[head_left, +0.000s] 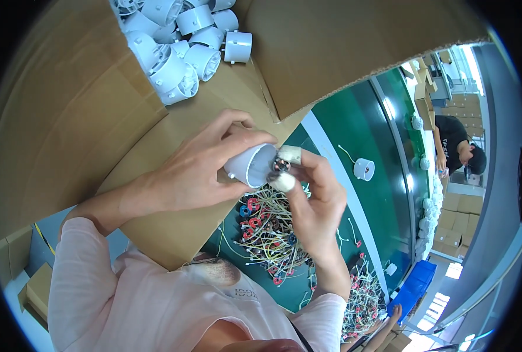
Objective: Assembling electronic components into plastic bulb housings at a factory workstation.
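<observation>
My left hand (190, 161) grips a white plastic cylindrical housing (241, 166) with small pegs on its side. The housing's open end is turned toward my right hand (319, 205). Between thumb and forefinger, both wrapped in white coverings, the right hand pinches a small dark round coil part (281, 165) with coppery windings. That part sits right at the housing's mouth; whether it touches the rim I cannot tell. Below the hands lies a heap of small red, blue and dark coil parts with pale wires (267, 226).
A cardboard box (343, 47) with several white housings (193, 20) stands at the upper left. On the green belt (343, 126) lies a housing with a wire (363, 169). A second wired heap (363, 299), a blue bin (413, 287) and another person's hand (395, 314) are lower right. A co-worker (456, 141) is far right.
</observation>
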Demonstrator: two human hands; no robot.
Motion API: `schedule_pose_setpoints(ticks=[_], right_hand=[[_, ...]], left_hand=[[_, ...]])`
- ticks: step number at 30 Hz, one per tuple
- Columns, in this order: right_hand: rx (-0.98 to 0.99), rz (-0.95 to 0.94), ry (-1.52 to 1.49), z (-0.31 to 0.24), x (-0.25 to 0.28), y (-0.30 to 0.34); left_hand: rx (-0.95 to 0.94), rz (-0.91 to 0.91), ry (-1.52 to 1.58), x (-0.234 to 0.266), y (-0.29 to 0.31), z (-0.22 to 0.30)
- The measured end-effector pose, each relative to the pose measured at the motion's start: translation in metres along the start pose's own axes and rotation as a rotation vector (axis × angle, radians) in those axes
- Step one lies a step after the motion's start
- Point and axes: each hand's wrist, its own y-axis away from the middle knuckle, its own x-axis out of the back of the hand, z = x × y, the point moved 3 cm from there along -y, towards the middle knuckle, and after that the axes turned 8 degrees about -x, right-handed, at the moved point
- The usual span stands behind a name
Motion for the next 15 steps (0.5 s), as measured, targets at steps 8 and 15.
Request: schedule_pose_setpoints(ticks=[8, 15], right_hand=[[0.331, 0.122, 0.328, -0.004, -0.017, 0.003], [0.358, 0.038, 0.430, -0.007, -0.014, 0.003]], left_hand=[[-0.072, 0.020, -0.103, -0.004, 0.001, 0.007], [-0.046, 0.022, -0.059, -0.011, 0.002, 0.007]])
